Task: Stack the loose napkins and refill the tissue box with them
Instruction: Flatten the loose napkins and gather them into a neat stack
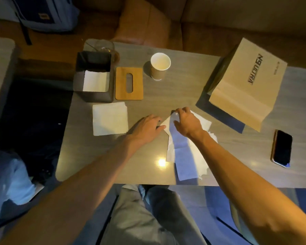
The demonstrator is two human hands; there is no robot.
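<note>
A dark square tissue box (94, 96) stands open at the table's back left with white napkins (95, 81) inside. Its wooden slotted lid (129, 83) lies flat to the right of it. In front of the box rests a neat stack of white napkins (110, 118). Loose napkins (187, 149) lie scattered at the centre right. My right hand (187, 122) pinches the far corner of the top loose napkin. Beside it, my left hand (147, 127) lies flat with fingertips on that napkin's left edge.
A paper cup (159, 66) stands behind the lid. A brown paper bag (245, 84) lies at the back right, and a dark phone (282, 148) near the right edge. A clear glass (104, 45) sits behind the box. The table's front edge (131, 182) is close to my knees.
</note>
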